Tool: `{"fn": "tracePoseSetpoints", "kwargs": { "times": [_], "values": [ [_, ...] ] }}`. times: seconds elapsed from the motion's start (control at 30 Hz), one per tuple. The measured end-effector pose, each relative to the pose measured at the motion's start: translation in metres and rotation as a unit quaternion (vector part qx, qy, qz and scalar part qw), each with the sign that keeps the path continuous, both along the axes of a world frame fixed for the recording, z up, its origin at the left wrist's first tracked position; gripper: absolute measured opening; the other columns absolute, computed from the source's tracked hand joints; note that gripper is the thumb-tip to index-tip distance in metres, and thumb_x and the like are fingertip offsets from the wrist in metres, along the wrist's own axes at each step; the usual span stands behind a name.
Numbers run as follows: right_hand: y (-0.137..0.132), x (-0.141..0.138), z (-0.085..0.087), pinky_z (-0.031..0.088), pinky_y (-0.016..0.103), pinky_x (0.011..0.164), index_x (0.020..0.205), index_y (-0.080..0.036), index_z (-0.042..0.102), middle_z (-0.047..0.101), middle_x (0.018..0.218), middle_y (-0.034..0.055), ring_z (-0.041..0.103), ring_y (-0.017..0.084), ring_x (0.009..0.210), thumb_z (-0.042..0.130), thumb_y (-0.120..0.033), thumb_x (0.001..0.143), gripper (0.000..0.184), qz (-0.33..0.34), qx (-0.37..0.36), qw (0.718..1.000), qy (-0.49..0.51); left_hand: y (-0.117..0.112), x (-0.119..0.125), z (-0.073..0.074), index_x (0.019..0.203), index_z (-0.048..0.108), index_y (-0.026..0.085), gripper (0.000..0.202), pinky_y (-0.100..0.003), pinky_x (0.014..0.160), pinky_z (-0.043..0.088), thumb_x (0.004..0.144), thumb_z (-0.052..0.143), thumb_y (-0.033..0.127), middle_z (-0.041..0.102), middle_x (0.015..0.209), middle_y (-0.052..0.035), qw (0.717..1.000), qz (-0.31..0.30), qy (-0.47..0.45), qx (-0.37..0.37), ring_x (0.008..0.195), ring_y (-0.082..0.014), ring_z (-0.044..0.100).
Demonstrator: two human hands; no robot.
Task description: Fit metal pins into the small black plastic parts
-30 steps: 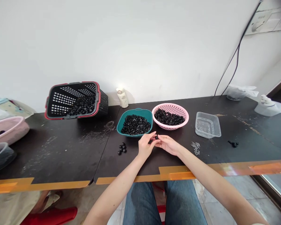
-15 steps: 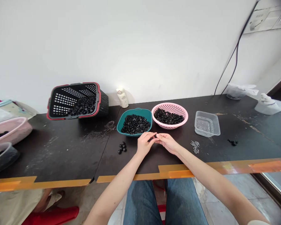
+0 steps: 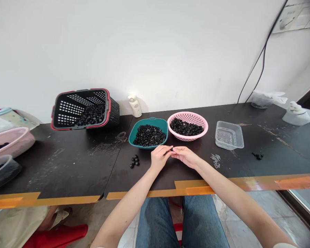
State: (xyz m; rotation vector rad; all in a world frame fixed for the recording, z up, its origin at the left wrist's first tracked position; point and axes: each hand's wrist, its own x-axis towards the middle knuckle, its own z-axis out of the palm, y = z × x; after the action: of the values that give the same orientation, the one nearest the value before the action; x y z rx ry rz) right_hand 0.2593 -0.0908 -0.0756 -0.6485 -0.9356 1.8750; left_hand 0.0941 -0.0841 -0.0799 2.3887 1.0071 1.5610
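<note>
My left hand (image 3: pixel 160 158) and my right hand (image 3: pixel 186 157) meet fingertip to fingertip over the table, both closed on one small round black part (image 3: pixel 172 149), mostly hidden by the fingers. Just behind them stands a teal basin (image 3: pixel 131 138) full of small black ring-like parts (image 3: pixel 150 135). To its right is a pink perforated basket (image 3: pixel 204 124) holding black pieces (image 3: pixel 186 127). A small cluster of black round caps (image 3: pixel 134 161) lies on the table left of my left hand. Right of my right forearm is a loose pile of thin metal pins (image 3: pixel 215 160).
A clear plastic tub (image 3: pixel 237 140) with some pins stands at right, near a small black heap (image 3: pixel 258 156). A tilted black crate (image 3: pixel 113 113) and a white bottle (image 3: pixel 135 106) are at the back. Orange tape (image 3: pixel 155 193) lines the table edge. A person sits at lower left.
My hands stay together on the small black part, with only a slight shift of the fingers. The view has tilted a little.
</note>
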Motion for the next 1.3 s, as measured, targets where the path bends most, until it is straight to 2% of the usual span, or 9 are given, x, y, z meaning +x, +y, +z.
{"fn": "tracePoseSetpoints", "kwargs": {
  "times": [0.17,0.27,0.4,0.47,0.57,0.77,1.0,1.17,1.3],
  "values": [
    [0.0,-0.001,-0.002,0.046,0.029,0.083,0.084,-0.016,0.074,0.071,0.083,0.0042,0.062,0.012,0.078,0.076,-0.029,0.072,0.018,-0.025,0.006,0.999,-0.023,0.002,-0.001,0.0,0.098,0.069,0.02,0.018,-0.029,0.071,0.052,0.083,0.062,0.029,0.07,0.086,-0.0046,0.999,-0.005,0.018,-0.027,0.078,-0.0158,0.064],
    [0.001,-0.001,-0.003,0.046,0.029,0.083,0.085,-0.015,0.074,0.071,0.083,0.0048,0.063,0.012,0.077,0.075,-0.031,0.073,0.02,-0.008,-0.018,1.0,-0.015,0.004,-0.002,0.001,0.097,0.069,0.02,0.018,-0.029,0.069,0.052,0.084,0.062,0.029,0.07,0.084,-0.0043,0.999,-0.013,0.018,-0.042,0.076,-0.0153,0.063],
    [0.0,0.0,-0.001,0.047,0.033,0.086,0.09,-0.016,0.072,0.071,0.088,0.0057,0.063,0.014,0.082,0.073,-0.033,0.075,0.022,0.022,-0.034,0.999,0.017,0.004,-0.002,0.001,0.097,0.068,0.02,0.016,-0.028,0.069,0.051,0.084,0.062,0.026,0.07,0.083,-0.0039,0.999,-0.008,0.004,-0.031,0.075,-0.0148,0.063],
    [0.0,0.001,0.001,0.047,0.032,0.084,0.088,-0.015,0.073,0.07,0.084,0.0049,0.063,0.014,0.079,0.073,-0.032,0.075,0.021,0.026,-0.036,0.999,0.011,0.003,-0.002,0.001,0.097,0.068,0.02,0.017,-0.028,0.069,0.051,0.083,0.063,0.026,0.07,0.082,-0.0034,1.0,-0.01,0.002,-0.024,0.074,-0.0146,0.062],
    [-0.001,0.001,0.001,0.047,0.031,0.085,0.082,-0.015,0.073,0.069,0.078,0.0032,0.062,0.013,0.076,0.076,-0.03,0.071,0.019,0.013,-0.024,1.0,-0.001,0.001,-0.001,0.001,0.097,0.068,0.02,0.018,-0.028,0.069,0.051,0.081,0.065,0.028,0.07,0.081,-0.0029,1.0,-0.016,0.008,-0.02,0.074,-0.0146,0.062],
    [0.0,-0.002,-0.004,0.046,0.031,0.085,0.08,-0.015,0.073,0.07,0.08,0.004,0.062,0.013,0.076,0.077,-0.028,0.07,0.018,-0.02,-0.019,1.0,0.003,0.002,-0.002,0.001,0.097,0.068,0.019,0.019,-0.028,0.069,0.051,0.082,0.063,0.031,0.07,0.082,-0.0032,0.999,-0.008,0.032,-0.028,0.076,-0.0151,0.063],
    [0.002,0.002,0.0,0.047,0.032,0.087,0.088,-0.016,0.072,0.071,0.085,0.0045,0.064,0.014,0.08,0.074,-0.028,0.073,0.019,0.021,-0.047,0.999,-0.002,0.003,-0.003,0.002,0.108,0.064,0.02,0.024,-0.028,0.076,0.052,0.087,0.057,0.028,0.069,0.09,-0.0049,0.998,0.005,0.053,-0.026,0.083,-0.0155,0.064],
    [0.003,0.005,0.0,0.048,0.032,0.082,0.087,-0.017,0.073,0.07,0.086,0.0063,0.063,0.015,0.078,0.074,-0.035,0.072,0.024,0.025,-0.022,0.995,-0.098,-0.009,-0.013,0.014,0.109,0.063,0.021,0.023,-0.029,0.077,0.052,0.09,0.051,0.029,0.07,0.095,-0.0053,0.987,0.012,0.152,-0.046,0.086,-0.0164,0.065],
    [0.003,0.005,-0.005,0.047,0.03,0.076,0.093,-0.018,0.073,0.07,0.095,0.0086,0.061,0.016,0.082,0.072,-0.042,0.072,0.032,0.037,0.024,0.975,-0.218,-0.035,-0.044,0.015,0.104,0.063,0.02,0.023,-0.029,0.072,0.052,0.09,0.051,0.033,0.07,0.087,-0.0051,0.965,0.09,0.228,-0.095,0.078,-0.0171,0.066]
  ]
}}
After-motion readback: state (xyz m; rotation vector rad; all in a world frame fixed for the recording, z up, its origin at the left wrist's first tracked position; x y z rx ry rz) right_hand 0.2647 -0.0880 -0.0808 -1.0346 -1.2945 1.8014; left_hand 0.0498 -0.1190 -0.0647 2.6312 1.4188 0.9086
